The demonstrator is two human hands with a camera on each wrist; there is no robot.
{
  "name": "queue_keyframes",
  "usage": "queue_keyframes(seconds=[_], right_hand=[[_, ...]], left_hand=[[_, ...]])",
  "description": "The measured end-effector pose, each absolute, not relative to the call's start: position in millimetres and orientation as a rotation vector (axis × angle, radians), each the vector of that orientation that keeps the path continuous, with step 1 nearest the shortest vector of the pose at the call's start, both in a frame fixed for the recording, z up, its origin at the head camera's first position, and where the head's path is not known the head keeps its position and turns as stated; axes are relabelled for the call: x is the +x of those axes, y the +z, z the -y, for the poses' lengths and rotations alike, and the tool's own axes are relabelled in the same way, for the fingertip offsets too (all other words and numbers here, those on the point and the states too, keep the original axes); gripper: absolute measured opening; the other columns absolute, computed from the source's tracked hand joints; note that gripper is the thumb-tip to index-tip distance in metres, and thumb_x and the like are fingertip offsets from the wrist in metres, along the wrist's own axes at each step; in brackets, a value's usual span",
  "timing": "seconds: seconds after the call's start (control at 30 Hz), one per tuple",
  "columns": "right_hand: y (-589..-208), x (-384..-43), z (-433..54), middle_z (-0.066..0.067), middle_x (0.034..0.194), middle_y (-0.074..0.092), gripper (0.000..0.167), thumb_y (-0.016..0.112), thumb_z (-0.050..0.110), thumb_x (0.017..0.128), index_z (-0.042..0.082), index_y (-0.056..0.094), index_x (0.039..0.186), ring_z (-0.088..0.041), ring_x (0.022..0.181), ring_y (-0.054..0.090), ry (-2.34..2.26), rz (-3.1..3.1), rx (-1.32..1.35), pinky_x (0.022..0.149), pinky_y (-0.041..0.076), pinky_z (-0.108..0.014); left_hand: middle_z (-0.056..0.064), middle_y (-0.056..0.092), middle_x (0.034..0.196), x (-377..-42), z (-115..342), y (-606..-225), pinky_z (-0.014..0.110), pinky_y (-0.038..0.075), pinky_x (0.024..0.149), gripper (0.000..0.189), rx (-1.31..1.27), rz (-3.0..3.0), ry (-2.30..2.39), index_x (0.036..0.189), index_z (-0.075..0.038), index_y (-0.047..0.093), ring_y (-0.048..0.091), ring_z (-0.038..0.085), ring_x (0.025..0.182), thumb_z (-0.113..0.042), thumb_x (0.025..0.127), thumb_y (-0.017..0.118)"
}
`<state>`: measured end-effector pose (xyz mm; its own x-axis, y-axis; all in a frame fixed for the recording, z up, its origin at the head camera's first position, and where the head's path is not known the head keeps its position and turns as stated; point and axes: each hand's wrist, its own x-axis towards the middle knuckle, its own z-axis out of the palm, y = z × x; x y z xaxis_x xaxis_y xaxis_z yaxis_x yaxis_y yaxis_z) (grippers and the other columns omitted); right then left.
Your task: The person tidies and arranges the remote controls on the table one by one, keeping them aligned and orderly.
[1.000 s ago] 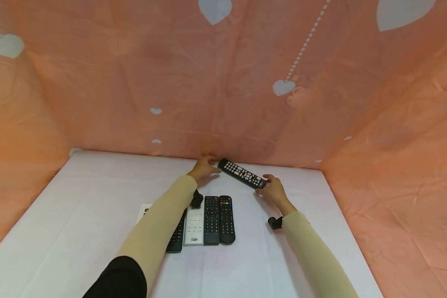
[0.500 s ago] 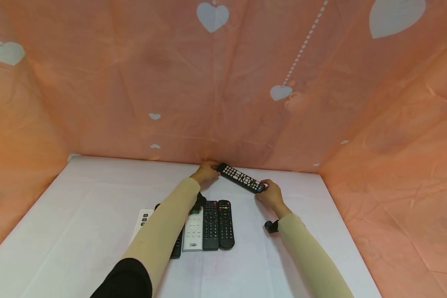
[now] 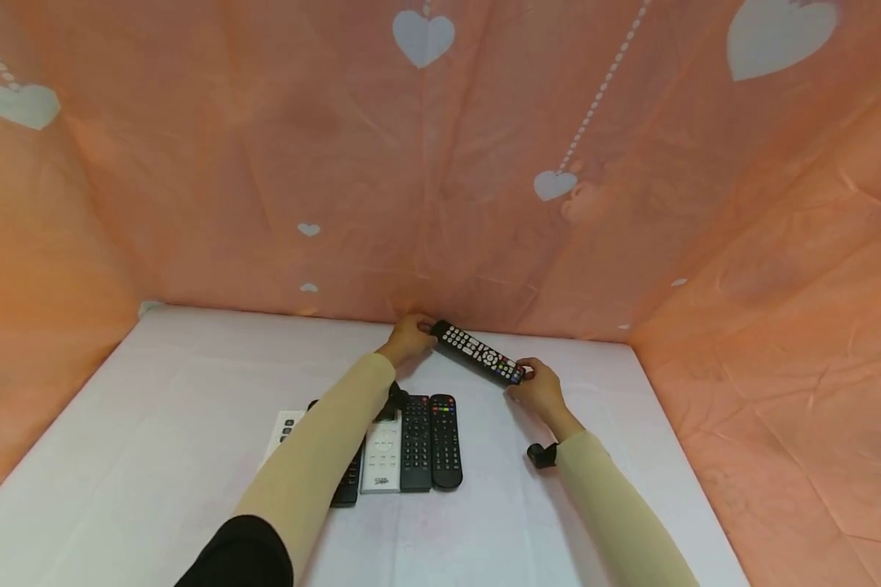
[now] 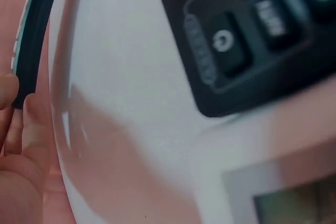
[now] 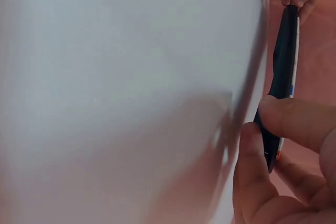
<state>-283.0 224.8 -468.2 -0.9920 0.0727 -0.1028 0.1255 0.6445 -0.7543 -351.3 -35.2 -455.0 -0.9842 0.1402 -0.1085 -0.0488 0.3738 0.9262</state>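
A black remote control [image 3: 477, 353] with pale and coloured buttons is held slantwise near the back edge of the table, buttons toward the head camera. My left hand [image 3: 409, 336] pinches its far left end, while my right hand [image 3: 542, 390] pinches its lower right end. In the left wrist view the remote [image 4: 37, 40] appears edge-on, its tip between thumb and fingers. From the right wrist, the thumb and fingertips of my right hand [image 5: 294, 182] grip the edges of the remote [image 5: 283, 61], with the left hand at the opposite end.
Side by side nearer me lie a black rounded remote [image 3: 446, 444], a dark grey one [image 3: 415, 444], a white one with a display [image 3: 382, 461] and others partly under my left forearm. Orange fabric [image 3: 426, 187] walls the white table [image 3: 154, 391] at back and sides.
My left fingers have drawn in on the remote's left end since a second ago. The remote stays in nearly the same place, and the head view has tilted slightly upward.
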Motion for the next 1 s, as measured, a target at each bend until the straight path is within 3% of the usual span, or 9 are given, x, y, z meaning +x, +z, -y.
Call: queue_keyframes(seconds=[0.1, 0.27, 0.37, 0.57, 0.8, 1.0], right_hand=[[-465, -278, -227, -0.021, 0.106, 0.062, 0.060, 0.076, 0.004, 0.072, 0.003, 0.055, 0.129, -0.029, 0.097, 0.062, -1.298, -2.781, 0.138, 0.073, 0.052, -0.031], [-458, -272, -232, -0.024, 0.111, 0.063, 0.059, 0.075, 0.005, 0.075, 0.004, 0.055, 0.130, -0.035, 0.104, 0.063, -1.290, -2.820, 0.062, 0.078, 0.054, -0.036], [-453, -270, -234, -0.025, 0.113, 0.062, 0.059, 0.076, 0.006, 0.075, 0.004, 0.055, 0.131, -0.038, 0.105, 0.064, -1.284, -2.832, 0.021, 0.081, 0.055, -0.042], [-446, -269, -237, -0.026, 0.112, 0.062, 0.058, 0.076, 0.005, 0.074, 0.003, 0.057, 0.129, -0.038, 0.099, 0.066, -1.309, -2.820, -0.052, 0.079, 0.055, -0.040], [-449, -260, -239, -0.025, 0.112, 0.062, 0.057, 0.074, 0.001, 0.074, 0.002, 0.057, 0.128, -0.033, 0.093, 0.068, -1.331, -2.761, -0.077, 0.077, 0.054, -0.036], [-442, -260, -245, -0.027, 0.121, 0.060, 0.059, 0.071, 0.002, 0.079, -0.002, 0.051, 0.135, -0.036, 0.101, 0.065, -1.273, -2.749, -0.093, 0.079, 0.055, -0.036]], left_hand=[[0.021, 0.060, 0.124, -350, 37, -459, 0.033, 0.051, 0.093, 0.038, 0.059, -2.406, 1.710, 0.126, 0.005, 0.055, 0.059, 0.029, 0.114, 0.001, 0.089, 0.061], [0.021, 0.055, 0.130, -348, 41, -457, 0.034, 0.053, 0.090, 0.045, 0.078, -2.380, 1.656, 0.133, 0.003, 0.051, 0.060, 0.028, 0.111, -0.004, 0.090, 0.062], [0.021, 0.056, 0.131, -347, 44, -452, 0.035, 0.054, 0.085, 0.049, 0.115, -2.354, 1.605, 0.137, 0.001, 0.048, 0.062, 0.022, 0.100, -0.007, 0.091, 0.062], [0.021, 0.067, 0.112, -344, 54, -445, 0.032, 0.053, 0.070, 0.049, 0.195, -2.371, 1.471, 0.135, 0.004, 0.049, 0.057, 0.013, 0.073, -0.006, 0.089, 0.063], [0.016, 0.067, 0.105, -325, 66, -442, 0.035, 0.055, 0.074, 0.057, 0.305, -2.310, 1.370, 0.143, -0.003, 0.041, 0.063, 0.022, 0.082, -0.009, 0.091, 0.063], [0.015, 0.060, 0.110, -307, 68, -429, 0.040, 0.057, 0.071, 0.058, 0.375, -2.361, 1.344, 0.143, -0.009, 0.043, 0.067, 0.033, 0.084, -0.019, 0.090, 0.066]])
